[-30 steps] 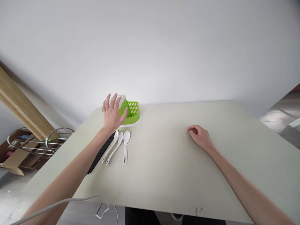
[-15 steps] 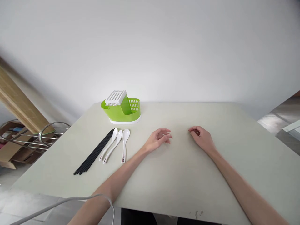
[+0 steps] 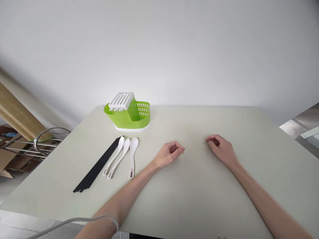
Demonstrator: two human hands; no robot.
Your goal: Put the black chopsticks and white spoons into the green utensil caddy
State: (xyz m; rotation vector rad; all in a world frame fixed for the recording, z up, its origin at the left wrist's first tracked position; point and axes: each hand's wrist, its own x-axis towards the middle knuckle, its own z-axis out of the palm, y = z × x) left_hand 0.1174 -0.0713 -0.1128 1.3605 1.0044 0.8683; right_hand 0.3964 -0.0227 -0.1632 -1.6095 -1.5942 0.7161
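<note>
My left hand [image 3: 169, 154] rests on the pale table with its fingers curled in and the thumb against them. Nothing shows in it. To the right, my right hand [image 3: 220, 148] also lies on the table, loosely closed, thumb near the bent fingers, no object visible in it. Left of my left hand lie three white spoons: one spoon [image 3: 133, 156] closest to my forearm, a middle spoon [image 3: 120, 159] and another spoon [image 3: 114, 156] beside it. A bundle of black chopsticks [image 3: 98, 166] lies alongside them. Behind stands a green utensil holder [image 3: 124, 119] with a white slotted top [image 3: 122, 101].
A pale wall [image 3: 189, 56] rises behind the table [image 3: 194, 196]. A grey cable [image 3: 74, 219] runs over my left forearm. On the left are a metal rack [image 3: 37, 146], a cardboard box [image 3: 10, 156] and a leaning wooden board [image 3: 21, 114].
My left hand's fingers have curled in from a looser, spread pose. My right hand sits slightly farther right in view. The camera view has shifted a little; spoons, chopsticks and holder stay put.
</note>
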